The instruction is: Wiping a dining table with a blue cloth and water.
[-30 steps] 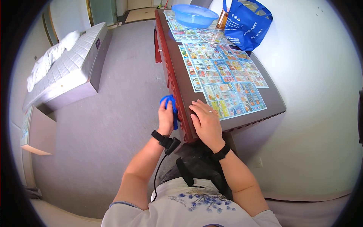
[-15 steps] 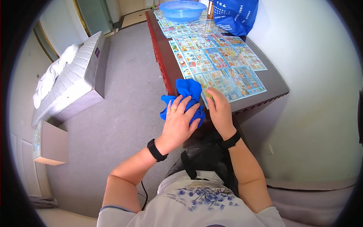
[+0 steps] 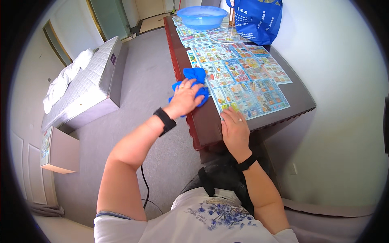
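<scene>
My left hand (image 3: 184,98) presses a crumpled blue cloth (image 3: 195,74) onto the left edge of the dark brown table (image 3: 206,131), its fingers bent over the fabric. Part of the cloth hangs over that edge, and its underside is hidden. Lying on the table's near end, my right hand (image 3: 236,131) has its fingers stretched out and rests on the near corner of the printed colour sheets (image 3: 235,65). Nothing shows in that hand.
At the table's far end stand a translucent blue basin (image 3: 201,18) and a blue bag (image 3: 259,22). A round clear lid-like disc (image 3: 227,35) lies before them. Left, across the grey floor, are a mattress (image 3: 91,77) and a low cabinet (image 3: 63,150).
My left hand has moved the cloth from the near left corner farther along the table's left edge. My right hand has come down flat on the sheets' corner.
</scene>
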The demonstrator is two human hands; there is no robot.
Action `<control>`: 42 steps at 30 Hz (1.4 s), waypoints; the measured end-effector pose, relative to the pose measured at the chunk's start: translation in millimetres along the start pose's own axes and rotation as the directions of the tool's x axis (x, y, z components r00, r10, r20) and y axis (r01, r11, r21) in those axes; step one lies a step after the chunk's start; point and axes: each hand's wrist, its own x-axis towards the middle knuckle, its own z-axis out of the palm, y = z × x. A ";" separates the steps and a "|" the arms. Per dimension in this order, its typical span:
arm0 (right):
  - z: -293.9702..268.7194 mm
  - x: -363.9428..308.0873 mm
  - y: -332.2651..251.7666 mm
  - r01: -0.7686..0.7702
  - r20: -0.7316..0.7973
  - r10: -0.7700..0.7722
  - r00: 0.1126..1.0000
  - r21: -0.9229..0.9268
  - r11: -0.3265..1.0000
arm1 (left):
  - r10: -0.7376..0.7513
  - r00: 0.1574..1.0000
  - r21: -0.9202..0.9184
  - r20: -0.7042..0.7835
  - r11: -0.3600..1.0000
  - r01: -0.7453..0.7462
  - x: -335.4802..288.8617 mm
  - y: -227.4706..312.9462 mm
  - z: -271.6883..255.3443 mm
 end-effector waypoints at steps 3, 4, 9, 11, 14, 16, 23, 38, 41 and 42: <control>-1.0 -0.2 -0.7 -0.006 0.000 0.006 1.000 0.003 1.000 | -0.048 0.997 0.049 0.055 0.998 0.045 36.0 -30.8 -0.1; -0.6 -0.6 -1.8 -0.002 0.002 0.002 1.000 0.003 1.000 | -0.071 0.996 0.069 0.057 0.995 0.067 46.1 -43.3 0.9; -2.5 -1.3 -1.2 -0.039 -0.003 0.039 0.999 0.036 0.999 | -0.249 0.960 0.194 0.124 0.955 0.223 100.3 -73.4 -3.5; -3.9 0.0 -1.9 -0.055 0.011 0.054 0.998 0.060 0.997 | -0.303 0.942 0.208 0.148 0.940 0.269 120.4 -89.0 -3.6; -4.1 -1.8 0.1 -0.046 0.031 0.045 0.998 0.023 0.999 | -0.327 0.931 0.253 0.163 0.926 0.281 148.3 -112.4 -0.7; -5.1 0.4 -2.7 -0.044 0.038 0.043 0.998 0.024 0.999 | -0.294 0.945 0.229 0.141 0.938 0.258 161.6 -140.4 3.2; -5.5 -0.3 1.7 -0.055 0.023 0.054 0.998 0.009 0.998 | -0.242 0.968 0.206 0.070 0.953 0.223 184.3 -157.7 13.5; -1.2 -1.1 0.3 -0.043 -0.078 0.047 0.996 0.057 0.997 | 0.114 0.969 -0.061 0.217 0.993 -0.104 50.5 -51.5 -12.4; -2.4 -2.1 0.1 -0.045 -0.108 0.055 0.993 0.090 0.995 | 0.157 0.940 -0.078 0.304 0.987 -0.140 13.7 -7.0 -27.8; -4.3 -1.1 -2.5 -0.050 -0.110 0.064 0.992 0.125 0.991 | 0.157 0.924 -0.066 0.349 0.988 -0.143 2.5 7.9 -35.2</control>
